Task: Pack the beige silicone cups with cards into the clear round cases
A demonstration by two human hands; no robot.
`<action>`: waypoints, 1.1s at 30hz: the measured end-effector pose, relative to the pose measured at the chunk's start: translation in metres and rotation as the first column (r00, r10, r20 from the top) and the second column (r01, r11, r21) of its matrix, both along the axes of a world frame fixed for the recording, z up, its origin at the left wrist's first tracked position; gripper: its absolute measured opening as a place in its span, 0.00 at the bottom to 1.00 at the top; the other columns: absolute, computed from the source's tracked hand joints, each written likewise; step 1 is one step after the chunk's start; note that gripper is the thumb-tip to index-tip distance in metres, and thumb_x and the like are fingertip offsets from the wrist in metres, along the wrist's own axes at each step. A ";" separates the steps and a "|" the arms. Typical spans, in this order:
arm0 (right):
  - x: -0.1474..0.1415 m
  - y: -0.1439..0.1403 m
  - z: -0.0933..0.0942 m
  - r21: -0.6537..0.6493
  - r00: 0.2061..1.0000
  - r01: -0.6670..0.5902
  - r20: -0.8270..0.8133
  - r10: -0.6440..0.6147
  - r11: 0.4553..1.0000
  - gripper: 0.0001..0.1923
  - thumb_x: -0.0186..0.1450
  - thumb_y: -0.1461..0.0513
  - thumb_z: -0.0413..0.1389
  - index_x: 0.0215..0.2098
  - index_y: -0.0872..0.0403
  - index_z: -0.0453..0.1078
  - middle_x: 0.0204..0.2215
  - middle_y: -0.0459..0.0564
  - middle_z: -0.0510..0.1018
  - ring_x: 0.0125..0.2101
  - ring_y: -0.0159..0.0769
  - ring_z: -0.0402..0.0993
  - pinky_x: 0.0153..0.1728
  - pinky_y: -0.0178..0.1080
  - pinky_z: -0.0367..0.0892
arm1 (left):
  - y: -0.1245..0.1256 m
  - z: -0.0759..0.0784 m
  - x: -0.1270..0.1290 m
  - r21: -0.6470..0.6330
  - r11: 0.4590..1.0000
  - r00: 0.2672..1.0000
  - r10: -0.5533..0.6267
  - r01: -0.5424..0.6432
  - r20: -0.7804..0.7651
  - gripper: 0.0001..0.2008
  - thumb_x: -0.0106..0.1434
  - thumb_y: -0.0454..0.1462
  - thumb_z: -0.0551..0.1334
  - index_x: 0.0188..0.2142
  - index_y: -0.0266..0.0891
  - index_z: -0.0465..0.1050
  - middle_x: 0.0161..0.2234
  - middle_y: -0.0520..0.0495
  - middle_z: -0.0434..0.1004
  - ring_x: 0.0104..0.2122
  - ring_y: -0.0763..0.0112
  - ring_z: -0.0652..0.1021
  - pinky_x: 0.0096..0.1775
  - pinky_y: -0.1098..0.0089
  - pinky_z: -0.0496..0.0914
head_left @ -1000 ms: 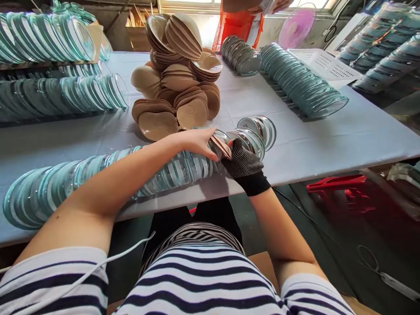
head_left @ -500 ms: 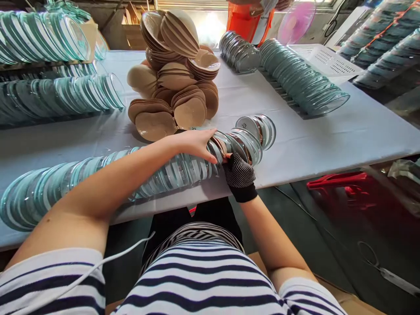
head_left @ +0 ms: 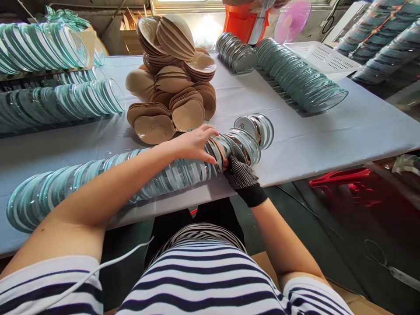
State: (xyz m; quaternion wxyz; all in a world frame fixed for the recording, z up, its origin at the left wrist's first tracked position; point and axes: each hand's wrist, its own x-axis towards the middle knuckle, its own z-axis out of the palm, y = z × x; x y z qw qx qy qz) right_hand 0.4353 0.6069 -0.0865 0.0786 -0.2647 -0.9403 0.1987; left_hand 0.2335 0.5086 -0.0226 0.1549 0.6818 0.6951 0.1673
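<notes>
Pressing on the long lid row [head_left: 131,175] at the near desk [head_left: 311,144] edge, the bare left hand [head_left: 193,144] curls over it. The gloved right hand [head_left: 241,175] pinches what seems a brown liner [head_left: 220,148] into the row; many liners [head_left: 170,87] remain piled beyond.

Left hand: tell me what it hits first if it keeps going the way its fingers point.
The left hand points right along the near row of glass lids. It would likely first meet the gloved right hand, just past its fingertips, though depth is unclear.
</notes>
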 end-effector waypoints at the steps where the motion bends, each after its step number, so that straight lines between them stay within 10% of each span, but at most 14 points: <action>1: 0.006 0.003 0.000 -0.069 0.998 -0.056 -0.038 0.054 0.996 0.08 0.64 0.64 0.53 0.41 0.55 0.69 0.38 0.54 0.81 0.34 0.39 0.78 0.35 0.37 0.68 | 0.000 -0.001 0.000 0.066 0.997 0.999 -0.042 0.043 -0.010 0.38 0.53 0.54 0.69 0.59 0.41 0.66 0.62 0.37 0.65 0.60 0.54 0.68 0.59 0.59 0.63; 9: 0.027 0.002 0.015 -0.488 0.915 -0.216 -0.404 0.001 0.846 0.14 0.66 0.53 0.53 0.45 0.53 0.67 0.30 0.46 0.78 0.26 0.33 0.74 0.32 0.39 0.72 | 0.006 0.005 0.006 0.005 0.946 0.945 -0.324 0.324 -0.052 0.15 0.65 0.49 0.62 0.40 0.41 0.79 0.39 0.45 0.77 0.40 0.63 0.76 0.42 0.64 0.68; 14: 0.029 0.044 0.035 0.027 0.850 0.103 -0.521 -0.073 0.994 0.23 0.68 0.47 0.51 0.52 0.54 0.70 0.51 0.59 0.76 0.52 0.44 0.73 0.53 0.47 0.68 | -0.001 0.007 0.013 0.200 0.962 0.978 -0.164 0.188 -0.128 0.22 0.61 0.49 0.67 0.51 0.42 0.76 0.56 0.38 0.71 0.56 0.54 0.71 0.56 0.58 0.65; 18: 0.014 0.055 0.011 0.286 0.921 0.025 -0.379 0.089 0.958 0.27 0.70 0.48 0.47 0.59 0.54 0.68 0.64 0.59 0.64 0.65 0.48 0.57 0.64 0.53 0.56 | 0.010 0.004 0.019 0.061 0.990 0.989 -0.124 0.129 -0.079 0.42 0.58 0.51 0.68 0.67 0.41 0.56 0.67 0.35 0.57 0.65 0.51 0.62 0.62 0.57 0.60; 25: -0.001 0.029 -0.002 0.494 0.941 0.126 -0.334 0.054 0.860 0.24 0.69 0.50 0.50 0.59 0.50 0.70 0.64 0.53 0.67 0.67 0.57 0.51 0.65 0.65 0.43 | 0.048 0.009 0.017 0.100 0.993 0.994 -0.073 0.065 0.077 0.40 0.61 0.47 0.65 0.67 0.38 0.54 0.65 0.36 0.60 0.62 0.58 0.68 0.59 0.66 0.64; 30: 0.011 0.036 0.009 0.518 0.960 0.054 -0.262 0.098 0.854 0.18 0.69 0.53 0.52 0.53 0.48 0.74 0.60 0.53 0.71 0.63 0.56 0.56 0.62 0.64 0.50 | -0.036 0.040 0.000 -0.002 1.000 0.997 -0.029 0.029 -0.068 0.33 0.67 0.52 0.57 0.66 0.40 0.58 0.65 0.39 0.63 0.65 0.57 0.64 0.63 0.61 0.58; 33: 0.014 0.045 0.019 0.519 0.953 0.023 -0.270 0.138 0.854 0.17 0.69 0.53 0.52 0.51 0.49 0.75 0.57 0.54 0.75 0.61 0.55 0.61 0.60 0.63 0.53 | -0.100 0.028 0.003 -0.113 0.986 0.956 0.090 -0.125 -0.279 0.46 0.59 0.60 0.62 0.69 0.42 0.53 0.70 0.35 0.53 0.69 0.45 0.53 0.65 0.48 0.50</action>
